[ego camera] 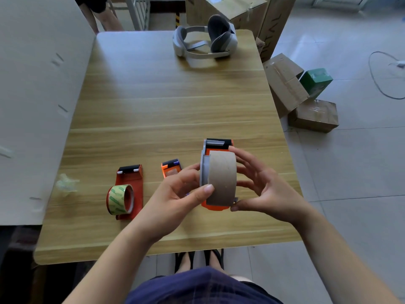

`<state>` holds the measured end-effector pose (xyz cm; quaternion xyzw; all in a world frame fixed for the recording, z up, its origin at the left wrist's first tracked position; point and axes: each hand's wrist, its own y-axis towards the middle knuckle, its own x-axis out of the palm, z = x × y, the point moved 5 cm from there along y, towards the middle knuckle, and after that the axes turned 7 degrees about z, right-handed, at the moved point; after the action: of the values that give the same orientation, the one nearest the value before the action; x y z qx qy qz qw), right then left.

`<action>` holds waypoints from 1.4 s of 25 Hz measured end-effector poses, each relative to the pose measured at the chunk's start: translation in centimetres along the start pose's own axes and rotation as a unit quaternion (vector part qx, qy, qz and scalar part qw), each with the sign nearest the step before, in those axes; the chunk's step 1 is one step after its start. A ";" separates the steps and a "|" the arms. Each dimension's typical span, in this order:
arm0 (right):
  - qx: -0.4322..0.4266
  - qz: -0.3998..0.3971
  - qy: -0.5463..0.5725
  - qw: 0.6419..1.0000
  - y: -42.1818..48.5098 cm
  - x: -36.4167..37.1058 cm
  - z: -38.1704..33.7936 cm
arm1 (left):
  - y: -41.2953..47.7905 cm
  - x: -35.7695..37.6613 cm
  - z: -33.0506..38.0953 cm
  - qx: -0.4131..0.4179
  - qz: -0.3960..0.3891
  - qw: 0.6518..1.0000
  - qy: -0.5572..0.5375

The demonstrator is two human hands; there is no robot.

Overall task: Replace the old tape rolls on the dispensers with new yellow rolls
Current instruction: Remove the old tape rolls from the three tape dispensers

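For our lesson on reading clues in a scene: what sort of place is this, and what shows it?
Likely a packing or storage room: cardboard boxes on the tiled floor, a red tape dispenser on the wooden table, and the left hand and right hand holding an orange dispenser.

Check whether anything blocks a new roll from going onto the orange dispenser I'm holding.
Yes: the empty brown cardboard core sits on the orange plastic dispenser, held between left hand and right hand, filling the roll's place.
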<state>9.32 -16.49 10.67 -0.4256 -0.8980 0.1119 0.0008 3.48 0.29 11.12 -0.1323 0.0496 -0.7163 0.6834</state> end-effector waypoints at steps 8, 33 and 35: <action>-0.003 0.035 0.016 0.999 0.5 -0.2 -0.2 | -0.5 -0.4 -0.5 -0.021 0.045 0.998 -0.039; 0.094 0.175 -0.088 0.976 -2.6 -2.8 3.5 | 2.3 -0.3 -5.2 -0.088 0.188 0.977 -0.048; 0.120 0.219 -0.147 0.957 -2.8 -3.6 4.5 | 3.8 -0.1 -7.5 -0.104 0.203 0.973 -0.023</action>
<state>9.07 -21.87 7.14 -0.5876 -0.7530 0.2771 -0.1044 5.18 -0.65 2.97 -0.2062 0.1343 -0.5501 0.7980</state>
